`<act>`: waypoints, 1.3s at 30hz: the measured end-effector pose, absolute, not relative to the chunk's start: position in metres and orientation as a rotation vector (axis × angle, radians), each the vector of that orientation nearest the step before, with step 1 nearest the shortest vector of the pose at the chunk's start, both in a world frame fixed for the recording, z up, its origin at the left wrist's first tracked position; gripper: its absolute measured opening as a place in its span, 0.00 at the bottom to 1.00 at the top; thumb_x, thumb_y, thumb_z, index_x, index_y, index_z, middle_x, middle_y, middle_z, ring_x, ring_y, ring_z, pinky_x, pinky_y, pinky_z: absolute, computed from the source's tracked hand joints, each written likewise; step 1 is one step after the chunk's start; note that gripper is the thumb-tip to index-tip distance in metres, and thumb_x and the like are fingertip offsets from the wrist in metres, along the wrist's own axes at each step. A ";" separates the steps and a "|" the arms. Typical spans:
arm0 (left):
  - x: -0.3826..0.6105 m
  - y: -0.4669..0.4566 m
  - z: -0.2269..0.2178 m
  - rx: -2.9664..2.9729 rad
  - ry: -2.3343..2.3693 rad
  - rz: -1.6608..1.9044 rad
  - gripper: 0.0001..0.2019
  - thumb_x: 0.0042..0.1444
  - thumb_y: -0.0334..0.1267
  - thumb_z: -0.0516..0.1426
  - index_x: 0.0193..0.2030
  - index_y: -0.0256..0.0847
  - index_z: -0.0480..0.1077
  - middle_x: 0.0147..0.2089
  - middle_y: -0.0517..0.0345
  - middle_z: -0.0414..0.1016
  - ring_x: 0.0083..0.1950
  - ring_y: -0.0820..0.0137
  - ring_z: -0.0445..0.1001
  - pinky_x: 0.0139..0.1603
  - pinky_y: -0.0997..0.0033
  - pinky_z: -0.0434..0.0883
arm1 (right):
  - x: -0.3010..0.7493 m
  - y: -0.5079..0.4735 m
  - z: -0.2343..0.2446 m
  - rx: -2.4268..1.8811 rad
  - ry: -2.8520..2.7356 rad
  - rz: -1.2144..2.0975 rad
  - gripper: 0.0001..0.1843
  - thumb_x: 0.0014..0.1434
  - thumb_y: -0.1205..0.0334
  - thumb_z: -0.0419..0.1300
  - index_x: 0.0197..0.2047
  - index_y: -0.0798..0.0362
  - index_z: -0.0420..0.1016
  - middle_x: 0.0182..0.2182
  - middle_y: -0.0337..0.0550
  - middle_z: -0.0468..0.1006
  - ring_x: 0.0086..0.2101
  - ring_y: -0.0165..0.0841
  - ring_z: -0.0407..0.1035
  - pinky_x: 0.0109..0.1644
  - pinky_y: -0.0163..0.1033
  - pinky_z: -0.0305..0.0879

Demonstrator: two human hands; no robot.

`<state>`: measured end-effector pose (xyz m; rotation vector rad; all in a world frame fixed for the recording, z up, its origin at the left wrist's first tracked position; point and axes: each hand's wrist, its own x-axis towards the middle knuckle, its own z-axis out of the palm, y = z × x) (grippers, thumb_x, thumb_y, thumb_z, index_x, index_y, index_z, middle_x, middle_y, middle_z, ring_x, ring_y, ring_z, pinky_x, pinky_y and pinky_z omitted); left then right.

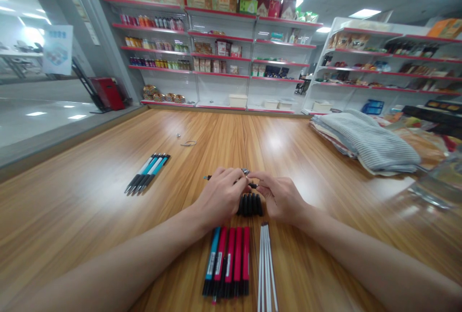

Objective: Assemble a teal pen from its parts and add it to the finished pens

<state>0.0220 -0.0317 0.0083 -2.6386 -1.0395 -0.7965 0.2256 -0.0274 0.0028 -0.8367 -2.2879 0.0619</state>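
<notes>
My left hand point(226, 189) is closed around a pen, whose teal-and-black end point(207, 177) sticks out to the left. The right hand point(283, 195) pinches at the pen's dark other end, just beside the left fingertips; the fingers hide most of the joint. Small shiny metal parts point(246, 171) lie just beyond the fingertips. Several black pen grips point(250, 204) stand in a row under the hands. Closer to me are pink pen barrels point(237, 261) and a teal barrel point(212, 260), with thin white refills point(266, 264) to their right.
Several whole pens point(147, 173) lie side by side at left. A wire ring point(188, 143) and a small metal bit point(178, 135) rest farther back. Folded cloths point(364, 138) and a clear glass container point(440, 182) are at right. Stocked shelves point(220, 35) stand behind the table.
</notes>
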 end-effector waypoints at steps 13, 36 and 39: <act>0.023 -0.033 0.010 -2.638 -1.029 -0.825 0.09 0.64 0.34 0.48 0.41 0.36 0.68 0.38 0.50 0.70 0.42 0.64 0.68 0.43 0.63 0.62 | 0.226 -0.029 0.005 -0.781 -2.283 0.006 0.28 0.57 0.71 0.53 0.61 0.49 0.60 0.36 0.39 0.79 0.28 0.26 0.71 0.32 0.30 0.63; 0.018 -0.043 0.017 -2.323 -0.982 -1.085 0.05 0.60 0.32 0.54 0.36 0.43 0.70 0.35 0.55 0.69 0.39 0.66 0.63 0.45 0.60 0.57 | 0.226 -0.035 0.005 -0.707 -2.189 0.235 0.32 0.58 0.64 0.56 0.64 0.52 0.50 0.35 0.40 0.72 0.25 0.26 0.63 0.30 0.33 0.64; 0.018 -0.045 0.020 -2.322 -0.974 -1.088 0.05 0.60 0.30 0.54 0.35 0.43 0.69 0.34 0.58 0.71 0.38 0.68 0.65 0.49 0.57 0.55 | 0.228 -0.036 0.007 -0.644 -2.197 0.268 0.32 0.57 0.68 0.53 0.64 0.51 0.50 0.38 0.42 0.73 0.29 0.28 0.65 0.34 0.35 0.66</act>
